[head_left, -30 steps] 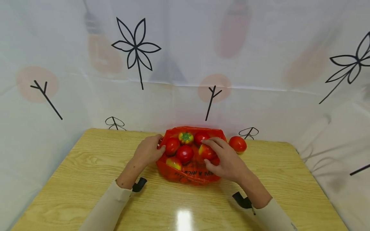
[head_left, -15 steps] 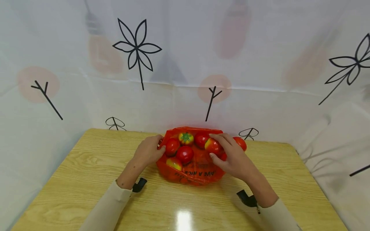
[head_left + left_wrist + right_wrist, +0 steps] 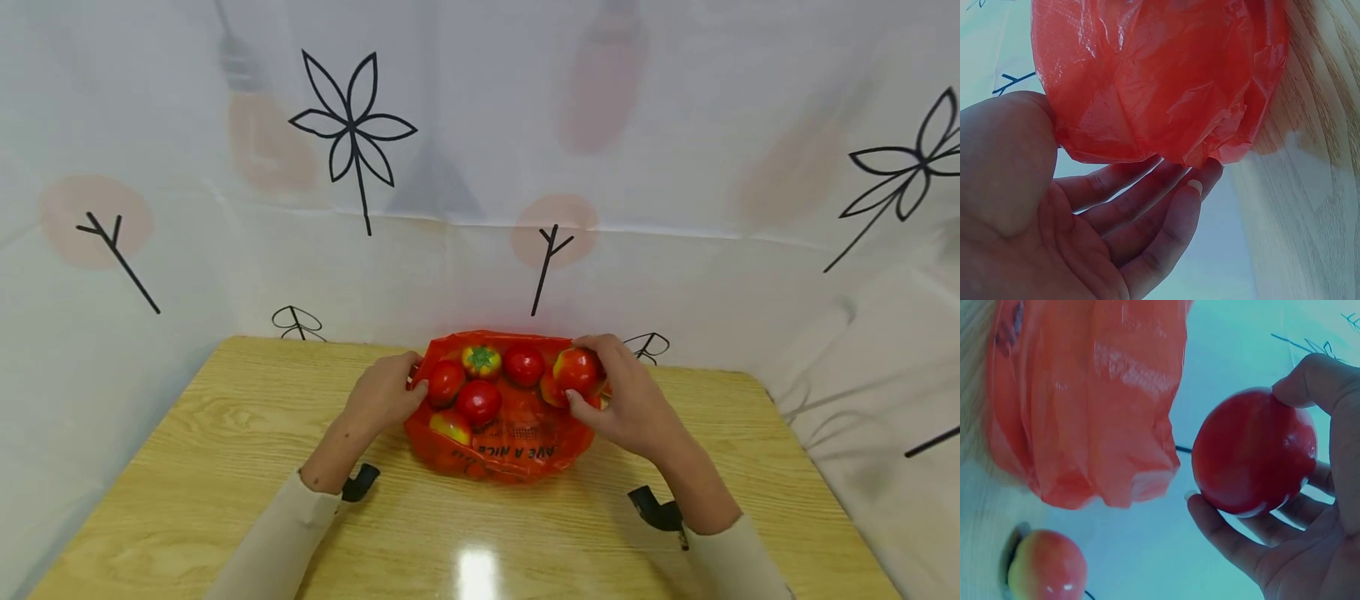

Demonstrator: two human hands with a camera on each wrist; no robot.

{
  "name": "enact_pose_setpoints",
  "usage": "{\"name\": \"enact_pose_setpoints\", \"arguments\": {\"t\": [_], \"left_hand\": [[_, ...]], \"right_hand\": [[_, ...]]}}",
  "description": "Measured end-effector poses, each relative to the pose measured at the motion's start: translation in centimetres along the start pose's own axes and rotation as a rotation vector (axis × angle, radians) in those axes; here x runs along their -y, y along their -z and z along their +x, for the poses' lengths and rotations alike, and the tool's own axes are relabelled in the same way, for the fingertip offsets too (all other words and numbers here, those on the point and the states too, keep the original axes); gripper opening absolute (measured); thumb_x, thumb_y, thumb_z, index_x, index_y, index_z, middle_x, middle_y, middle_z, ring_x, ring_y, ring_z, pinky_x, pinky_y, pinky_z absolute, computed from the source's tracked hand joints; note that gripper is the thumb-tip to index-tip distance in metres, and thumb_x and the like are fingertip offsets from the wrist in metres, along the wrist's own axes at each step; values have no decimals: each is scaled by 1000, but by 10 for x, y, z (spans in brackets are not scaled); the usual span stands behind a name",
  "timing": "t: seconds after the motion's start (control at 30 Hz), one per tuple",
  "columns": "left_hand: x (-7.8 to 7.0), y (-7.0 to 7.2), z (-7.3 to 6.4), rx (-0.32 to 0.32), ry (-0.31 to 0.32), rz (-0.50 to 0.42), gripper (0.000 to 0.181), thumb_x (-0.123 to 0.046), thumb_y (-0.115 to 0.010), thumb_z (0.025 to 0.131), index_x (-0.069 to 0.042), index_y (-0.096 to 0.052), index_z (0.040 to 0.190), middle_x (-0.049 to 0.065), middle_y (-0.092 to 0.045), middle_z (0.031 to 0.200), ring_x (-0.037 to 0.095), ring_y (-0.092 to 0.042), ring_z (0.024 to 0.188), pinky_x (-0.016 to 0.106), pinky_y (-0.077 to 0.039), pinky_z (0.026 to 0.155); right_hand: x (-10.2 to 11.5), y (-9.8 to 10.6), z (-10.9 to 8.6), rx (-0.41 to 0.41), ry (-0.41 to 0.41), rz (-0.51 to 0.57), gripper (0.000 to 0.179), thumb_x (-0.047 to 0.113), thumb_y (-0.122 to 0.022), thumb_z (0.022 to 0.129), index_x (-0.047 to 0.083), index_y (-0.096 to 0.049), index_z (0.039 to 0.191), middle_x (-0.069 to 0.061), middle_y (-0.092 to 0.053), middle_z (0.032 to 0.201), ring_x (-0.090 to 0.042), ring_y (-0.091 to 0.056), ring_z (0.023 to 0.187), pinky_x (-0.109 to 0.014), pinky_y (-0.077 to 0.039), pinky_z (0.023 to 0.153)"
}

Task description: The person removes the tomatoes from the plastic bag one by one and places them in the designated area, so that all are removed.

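Observation:
An orange-red plastic bag (image 3: 528, 429) stands with its mouth spread, and several fruits show inside. My left hand (image 3: 384, 392) grips the bag's left edge; the left wrist view has its fingers (image 3: 1147, 225) curled at the bag's crumpled rim. With my right hand (image 3: 626, 396) I hold a red apple (image 3: 577, 369), yellowish on one side, above the bag's right rim. The right wrist view shows this apple (image 3: 1254, 453) between thumb and fingers, apart from the bag (image 3: 1104, 400). Among the fruits left in the bag are a red one (image 3: 478, 402) and one with a green star-shaped top (image 3: 482, 361).
A loose red-and-yellow fruit (image 3: 1047, 565) lies on the wooden table (image 3: 225, 433) beside the bag, mostly hidden behind my right hand in the head view. Close behind the table hangs a white patterned cloth (image 3: 450, 275).
My right hand has moved right and up with the apple, from inside the bag to its right rim, covering the loose fruit. The bag's right side is pushed outward; my left hand stays put.

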State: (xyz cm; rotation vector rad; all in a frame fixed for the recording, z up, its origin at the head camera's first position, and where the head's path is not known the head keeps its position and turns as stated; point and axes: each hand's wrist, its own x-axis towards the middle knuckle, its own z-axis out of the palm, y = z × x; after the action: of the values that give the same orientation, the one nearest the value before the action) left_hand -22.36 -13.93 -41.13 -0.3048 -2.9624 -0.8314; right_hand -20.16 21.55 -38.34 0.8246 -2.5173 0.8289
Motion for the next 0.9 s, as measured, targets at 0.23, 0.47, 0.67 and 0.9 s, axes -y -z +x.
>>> {"name": "enact_pose_setpoints", "arguments": {"t": [0.23, 0.47, 0.67, 0.9], "left_hand": [[1, -1, -1, -3, -7, -7, 35, -19, -69, 99, -1, -67, 129, 8, -72, 102, 21, -61, 79, 33, -55, 67], [0, -1, 0, 4, 2, -5, 35, -19, -69, 100, -1, -67, 129, 8, -72, 101, 21, -61, 79, 32, -55, 67], [1, 0, 1, 8, 11, 0, 36, -20, -69, 99, -1, -67, 130, 7, -72, 102, 21, -61, 80, 33, -55, 68], [4, -2, 1, 4, -4, 10, 34, -20, -68, 99, -1, -67, 127, 6, -70, 96, 21, -59, 76, 32, -52, 64]], "right_hand": [[-11, 7, 0, -29, -27, -13, 59, 8, -81, 85, 4, -57, 139, -13, -54, 135, -29, -61, 114, -50, -63, 85], [-26, 12, -3, -49, -53, -39, 60, 7, -80, 85, 3, -58, 140, -15, -56, 135, -32, -62, 113, -55, -62, 86], [-34, 15, -5, -50, -73, -57, 60, 6, -78, 86, 1, -56, 141, -16, -58, 133, -32, -63, 112, -55, -62, 85], [-42, 18, -8, -53, -79, -74, 61, 7, -79, 85, -3, -54, 140, -20, -60, 129, -37, -63, 111, -60, -60, 86]]}}
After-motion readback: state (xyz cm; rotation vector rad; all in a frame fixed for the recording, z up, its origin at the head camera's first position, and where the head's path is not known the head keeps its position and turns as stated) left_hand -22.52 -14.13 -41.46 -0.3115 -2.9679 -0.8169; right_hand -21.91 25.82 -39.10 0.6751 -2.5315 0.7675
